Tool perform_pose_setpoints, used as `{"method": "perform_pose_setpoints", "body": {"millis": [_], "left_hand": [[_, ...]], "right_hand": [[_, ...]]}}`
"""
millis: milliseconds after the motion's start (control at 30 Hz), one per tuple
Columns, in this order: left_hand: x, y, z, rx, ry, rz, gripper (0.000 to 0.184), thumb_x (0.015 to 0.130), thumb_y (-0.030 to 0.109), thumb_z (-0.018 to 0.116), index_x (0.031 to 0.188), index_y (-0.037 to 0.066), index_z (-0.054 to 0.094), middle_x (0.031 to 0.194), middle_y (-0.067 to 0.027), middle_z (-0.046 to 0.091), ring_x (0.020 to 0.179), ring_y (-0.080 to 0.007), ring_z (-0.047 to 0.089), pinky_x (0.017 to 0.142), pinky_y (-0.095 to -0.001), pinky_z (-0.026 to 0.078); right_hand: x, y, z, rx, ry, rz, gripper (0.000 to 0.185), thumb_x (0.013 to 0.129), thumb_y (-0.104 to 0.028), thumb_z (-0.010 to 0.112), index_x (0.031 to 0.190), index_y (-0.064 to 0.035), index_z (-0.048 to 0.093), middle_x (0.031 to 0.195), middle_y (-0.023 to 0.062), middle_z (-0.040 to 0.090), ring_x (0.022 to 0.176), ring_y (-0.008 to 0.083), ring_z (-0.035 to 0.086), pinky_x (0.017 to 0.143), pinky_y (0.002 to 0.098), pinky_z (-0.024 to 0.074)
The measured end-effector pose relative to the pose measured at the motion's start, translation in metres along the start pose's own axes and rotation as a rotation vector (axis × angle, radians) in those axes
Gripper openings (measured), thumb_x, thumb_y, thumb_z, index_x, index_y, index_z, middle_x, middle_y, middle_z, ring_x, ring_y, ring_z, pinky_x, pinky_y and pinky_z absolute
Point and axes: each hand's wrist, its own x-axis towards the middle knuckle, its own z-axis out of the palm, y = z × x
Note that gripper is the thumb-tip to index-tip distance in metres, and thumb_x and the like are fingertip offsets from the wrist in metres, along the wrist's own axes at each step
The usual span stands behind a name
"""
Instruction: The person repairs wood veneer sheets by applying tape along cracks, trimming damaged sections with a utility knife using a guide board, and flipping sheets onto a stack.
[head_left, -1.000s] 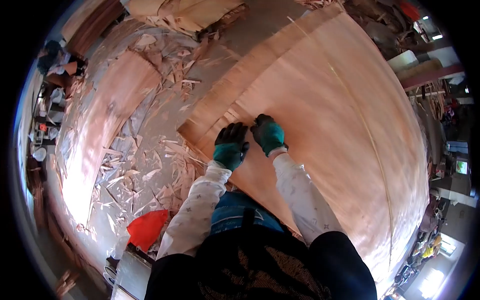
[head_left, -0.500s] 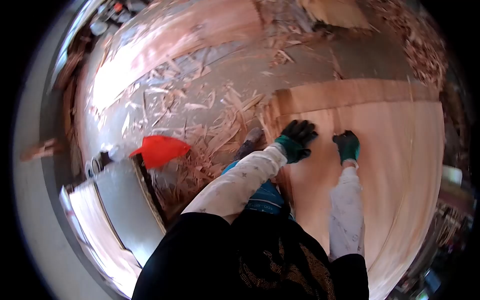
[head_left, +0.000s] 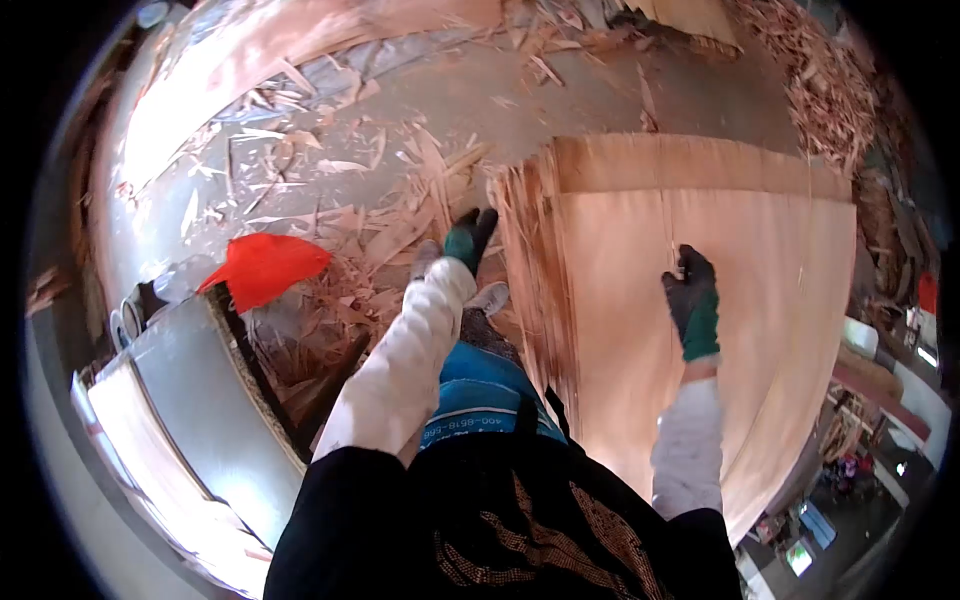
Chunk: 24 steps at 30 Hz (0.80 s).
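My left hand (head_left: 470,239), in a black and green work glove, hangs left of the stack, above the scrap-covered floor. Its fingers point away from me, slightly apart, and I see nothing in them. Over the pale top sheet of a stack of wood veneer (head_left: 620,300) is my right hand (head_left: 692,303), gloved the same way. Its thumb and fingers are half bent with a gap between them; whether they touch the sheet I cannot tell. A thin split or line runs along the veneer just beyond the right fingertips. Ragged, darker sheet edges show along the stack's left side.
Wood scraps (head_left: 405,235) litter the floor at left, and a larger pile of strips (head_left: 830,90) lies far right. A red cloth or bag (head_left: 265,270) rests by a grey-topped bench or box (head_left: 205,400). Another veneer sheet (head_left: 290,45) lies at the back left.
My left hand has left the veneer stack and moved left, over the floor. The right hand has loosened from a tighter curl. My view has shifted to the right.
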Motion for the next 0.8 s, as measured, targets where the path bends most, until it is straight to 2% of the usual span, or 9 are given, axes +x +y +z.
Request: {"method": "perform_pose_setpoints", "body": {"millis": [67, 133, 200, 267, 333, 400, 667, 700, 800], "left_hand": [[0.021, 0.025, 0.007, -0.172, -0.104, -0.273, 0.064, 0.082, 0.037, 0.068, 0.134, 0.007, 0.046, 0.139, -0.0136, 0.044, 0.114, -0.0323, 0.053, 0.089, -0.0345, 0.045], [0.025, 0.055, 0.022, -0.22, -0.125, -0.298, 0.071, 0.076, 0.059, 0.062, 0.111, -0.002, 0.063, 0.111, -0.0215, 0.063, 0.105, -0.033, 0.059, 0.091, -0.0369, 0.043], [0.048, 0.028, 0.024, 0.14, -0.101, -0.081, 0.055, 0.076, 0.053, 0.064, 0.094, 0.001, 0.068, 0.096, -0.0182, 0.067, 0.092, -0.031, 0.064, 0.082, -0.0384, 0.047], [0.056, 0.009, 0.028, 0.268, 0.018, -0.003, 0.037, 0.08, 0.037, 0.067, 0.084, 0.0, 0.067, 0.085, -0.0161, 0.069, 0.081, -0.0288, 0.067, 0.07, -0.0379, 0.05], [0.038, 0.042, 0.02, -0.742, -0.083, -0.359, 0.027, 0.084, 0.022, 0.067, 0.088, -0.004, 0.064, 0.083, -0.0173, 0.068, 0.076, -0.0303, 0.067, 0.065, -0.037, 0.054], [0.024, 0.063, 0.011, -0.877, -0.057, -0.468, 0.023, 0.084, 0.012, 0.066, 0.093, -0.009, 0.059, 0.083, -0.0203, 0.066, 0.071, -0.0334, 0.067, 0.063, -0.0432, 0.057], [0.037, 0.04, -0.002, -0.476, -0.109, -0.828, 0.059, 0.073, 0.056, 0.07, 0.112, 0.012, 0.059, 0.11, -0.0108, 0.061, 0.101, -0.0252, 0.057, 0.072, -0.0405, 0.045], [0.03, 0.05, -0.001, -0.443, -0.205, -0.815, 0.074, 0.065, 0.066, 0.07, 0.115, 0.013, 0.057, 0.119, -0.0101, 0.054, 0.115, -0.0236, 0.046, 0.079, -0.0455, 0.04], [0.046, 0.019, 0.026, -0.24, -0.272, -0.468, 0.051, 0.076, 0.053, 0.066, 0.107, 0.012, 0.065, 0.104, -0.0099, 0.064, 0.102, -0.0246, 0.057, 0.084, -0.0367, 0.043]], "right_hand": [[-0.035, -0.047, 0.017, 0.423, -0.193, 0.219, 0.05, 0.079, -0.004, 0.063, 0.128, -0.0062, 0.05, 0.108, 0.0083, 0.058, 0.078, 0.018, 0.06, 0.072, 0.0287, 0.0506], [-0.052, -0.123, 0.016, 1.025, -0.642, 0.561, 0.051, 0.085, -0.008, 0.059, 0.134, -0.0081, 0.045, 0.104, 0.0069, 0.059, 0.077, 0.0146, 0.06, 0.07, 0.0263, 0.0499], [-0.076, -0.128, 0.056, 1.123, -0.872, 0.776, 0.063, 0.083, -0.023, 0.064, 0.139, -0.0088, 0.039, 0.108, 0.0064, 0.059, 0.082, 0.0138, 0.06, 0.069, 0.0255, 0.0499], [-0.082, -0.13, 0.101, 0.83, -0.871, 0.817, 0.059, 0.083, -0.02, 0.064, 0.135, -0.0042, 0.042, 0.104, 0.0073, 0.059, 0.08, 0.0157, 0.061, 0.07, 0.0267, 0.0514], [-0.099, -0.089, 0.171, 0.841, -0.712, 0.749, 0.048, 0.084, -0.019, 0.063, 0.126, -0.0005, 0.047, 0.098, 0.0084, 0.06, 0.078, 0.0171, 0.062, 0.07, 0.0279, 0.0521], [-0.105, -0.048, 0.233, 0.883, -0.577, 0.687, 0.037, 0.085, -0.018, 0.061, 0.116, 0.0021, 0.052, 0.092, 0.0093, 0.06, 0.077, 0.0183, 0.062, 0.071, 0.0289, 0.0526], [-0.063, -0.074, 0.234, 1.334, -0.363, 1.252, 0.015, 0.086, -0.013, 0.059, 0.088, 0.0018, 0.06, 0.079, 0.0103, 0.062, 0.07, 0.0205, 0.063, 0.064, 0.0296, 0.0534], [-0.062, -0.07, 0.237, 1.323, -0.393, 1.282, 0.015, 0.086, -0.013, 0.058, 0.086, 0.0018, 0.06, 0.078, 0.0108, 0.062, 0.069, 0.0205, 0.063, 0.063, 0.0295, 0.0535], [-0.063, -0.066, 0.248, 1.377, -0.285, 1.27, 0.014, 0.086, -0.011, 0.059, 0.081, 0.0013, 0.061, 0.074, 0.0113, 0.063, 0.064, 0.0195, 0.062, 0.059, 0.0282, 0.0535]]}}
